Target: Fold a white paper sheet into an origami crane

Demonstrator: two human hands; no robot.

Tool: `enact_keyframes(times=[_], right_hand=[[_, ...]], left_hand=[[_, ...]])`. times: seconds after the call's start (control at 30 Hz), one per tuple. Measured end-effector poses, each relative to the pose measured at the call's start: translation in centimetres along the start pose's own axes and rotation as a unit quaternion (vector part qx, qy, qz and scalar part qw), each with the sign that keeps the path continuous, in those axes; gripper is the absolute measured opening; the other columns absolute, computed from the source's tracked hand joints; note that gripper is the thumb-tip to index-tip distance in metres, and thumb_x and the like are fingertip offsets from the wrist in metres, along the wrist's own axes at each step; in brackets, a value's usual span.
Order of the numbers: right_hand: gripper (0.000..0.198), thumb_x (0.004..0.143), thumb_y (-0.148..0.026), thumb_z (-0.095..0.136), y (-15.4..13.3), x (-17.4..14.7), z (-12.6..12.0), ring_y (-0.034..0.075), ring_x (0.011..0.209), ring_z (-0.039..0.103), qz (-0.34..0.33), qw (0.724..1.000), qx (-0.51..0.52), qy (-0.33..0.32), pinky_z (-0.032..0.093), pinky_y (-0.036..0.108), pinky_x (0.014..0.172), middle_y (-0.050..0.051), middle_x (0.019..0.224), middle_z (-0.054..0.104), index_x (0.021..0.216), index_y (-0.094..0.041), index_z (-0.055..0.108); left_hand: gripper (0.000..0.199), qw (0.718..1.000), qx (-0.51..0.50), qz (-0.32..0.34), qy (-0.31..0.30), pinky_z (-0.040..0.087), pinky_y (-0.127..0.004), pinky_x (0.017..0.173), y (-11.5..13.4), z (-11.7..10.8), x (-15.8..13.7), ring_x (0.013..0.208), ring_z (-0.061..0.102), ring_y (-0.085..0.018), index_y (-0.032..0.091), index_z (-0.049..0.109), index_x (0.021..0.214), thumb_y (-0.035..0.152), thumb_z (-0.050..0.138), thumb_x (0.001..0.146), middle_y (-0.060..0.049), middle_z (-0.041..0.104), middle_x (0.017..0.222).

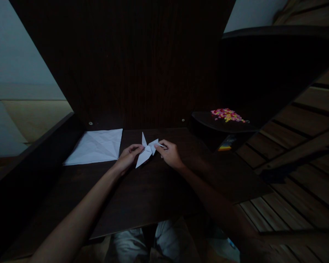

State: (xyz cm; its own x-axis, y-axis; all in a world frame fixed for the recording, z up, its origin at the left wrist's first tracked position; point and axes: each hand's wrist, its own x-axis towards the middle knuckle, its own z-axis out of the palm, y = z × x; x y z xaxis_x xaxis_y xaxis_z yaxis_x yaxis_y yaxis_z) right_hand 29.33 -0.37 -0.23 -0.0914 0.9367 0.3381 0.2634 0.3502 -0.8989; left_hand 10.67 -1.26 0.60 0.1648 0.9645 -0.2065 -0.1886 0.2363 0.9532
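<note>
A white folded paper crane (146, 153) is held up between my two hands, just above the dark desk (142, 197). Its pointed flaps stick out upward, to the right and down toward me. My left hand (129, 156) pinches the crane's left side between thumb and fingers. On the other side, my right hand (170, 152) grips a narrow tip of the same paper with thumb and forefinger. To the left of my left hand lies a stack of creased white paper sheets (95, 146), flat on the desk.
A small corner shelf (205, 122) at the right carries a heap of tiny pink, red and yellow pieces (227, 114). A tall dark panel (148, 65) closes off the back. At the left runs a raised side board (33, 146). Wooden slats (304, 182) lie at the right.
</note>
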Motion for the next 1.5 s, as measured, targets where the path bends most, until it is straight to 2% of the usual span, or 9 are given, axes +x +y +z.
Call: enact_keyframes(times=[0.17,0.3,0.5,0.63,0.77,0.97,1.17,1.37,1.5], right_hand=[[0.025,0.077,-0.044,0.059,-0.2,0.4,-0.9,0.01,0.049,0.047,0.0,0.999,0.015,0.028,0.033,0.022,0.044,0.0,0.066,0.057,0.075,-0.019,0.061],[0.027,0.074,-0.045,0.062,-0.1,1.2,-2.5,0.009,0.043,0.045,0.01,0.998,0.003,0.068,0.032,0.022,0.041,-0.001,0.059,0.055,0.068,-0.019,0.059],[0.028,0.076,-0.042,0.056,1.1,3.8,-6.5,0.011,0.042,0.048,-0.004,0.974,-0.127,0.185,0.036,0.023,0.044,-0.001,0.054,0.055,0.071,-0.015,0.064],[0.027,0.075,-0.037,0.055,2.7,5.7,-8.6,0.013,0.05,0.053,-0.014,0.938,-0.225,0.264,0.039,0.023,0.051,0.003,0.058,0.059,0.067,-0.014,0.064],[0.025,0.075,-0.033,0.052,4.0,6.9,-9.6,0.014,0.047,0.055,0.044,0.927,-0.219,0.302,0.039,0.024,0.05,0.005,0.059,0.062,0.073,-0.012,0.066],[0.024,0.075,-0.029,0.051,6.1,7.9,-10.0,0.017,0.059,0.06,0.064,0.906,-0.291,0.302,0.041,0.026,0.059,0.01,0.068,0.068,0.075,-0.013,0.068],[0.025,0.074,-0.031,0.053,6.9,8.3,-9.8,0.02,0.064,0.06,0.083,0.899,-0.303,0.304,0.04,0.028,0.062,0.013,0.073,0.069,0.079,-0.013,0.069],[0.027,0.068,-0.035,0.062,6.7,7.6,-9.9,0.022,0.071,0.06,0.116,0.891,-0.333,0.284,0.04,0.028,0.064,0.008,0.073,0.067,0.088,-0.018,0.065],[0.036,0.067,-0.04,0.062,6.4,6.3,-10.1,0.021,0.064,0.056,0.108,0.886,-0.343,0.294,0.035,0.027,0.059,0.002,0.064,0.06,0.096,-0.019,0.058]], left_hand=[[0.035,0.998,0.039,0.025,0.052,0.047,-0.025,0.044,0.3,-0.6,0.3,0.043,0.059,-0.015,0.016,0.053,0.096,0.049,0.051,0.085,-0.001,0.062,0.054],[0.038,0.987,0.1,0.096,0.087,0.042,-0.023,0.042,0.7,-1.0,-0.1,0.042,0.056,-0.015,0.015,0.054,0.093,0.051,0.043,0.088,-0.001,0.061,0.053],[0.037,0.923,0.286,0.208,0.149,0.041,-0.026,0.054,0.8,-1.1,-0.9,0.051,0.057,-0.017,0.019,0.062,0.086,0.052,0.046,0.086,0.0,0.061,0.055],[0.031,0.898,0.34,0.231,0.154,0.039,-0.026,0.059,0.9,-1.1,-1.1,0.057,0.058,-0.019,0.021,0.063,0.083,0.047,0.048,0.086,0.0,0.061,0.057],[0.028,0.886,0.37,0.233,0.153,0.039,-0.027,0.06,1.0,-1.2,-1.1,0.059,0.058,-0.02,0.021,0.063,0.089,0.043,0.047,0.087,-0.001,0.061,0.059],[0.025,0.882,0.38,0.231,0.154,0.04,-0.029,0.062,1.0,-1.2,-1.2,0.059,0.059,-0.022,0.021,0.062,0.094,0.041,0.05,0.085,-0.002,0.061,0.06],[0.028,0.865,0.42,0.234,0.146,0.042,-0.03,0.064,0.8,-1.4,-1.0,0.063,0.061,-0.023,0.02,0.06,0.1,0.042,0.046,0.087,-0.004,0.063,0.064],[0.031,0.841,0.471,0.218,0.157,0.042,-0.029,0.061,0.8,-1.5,-1.0,0.061,0.061,-0.021,0.018,0.058,0.105,0.04,0.042,0.089,-0.003,0.062,0.063],[0.03,0.812,0.509,0.227,0.171,0.042,-0.029,0.06,0.9,-1.7,-0.9,0.06,0.06,-0.02,0.018,0.058,0.105,0.037,0.044,0.088,-0.003,0.063,0.065]])
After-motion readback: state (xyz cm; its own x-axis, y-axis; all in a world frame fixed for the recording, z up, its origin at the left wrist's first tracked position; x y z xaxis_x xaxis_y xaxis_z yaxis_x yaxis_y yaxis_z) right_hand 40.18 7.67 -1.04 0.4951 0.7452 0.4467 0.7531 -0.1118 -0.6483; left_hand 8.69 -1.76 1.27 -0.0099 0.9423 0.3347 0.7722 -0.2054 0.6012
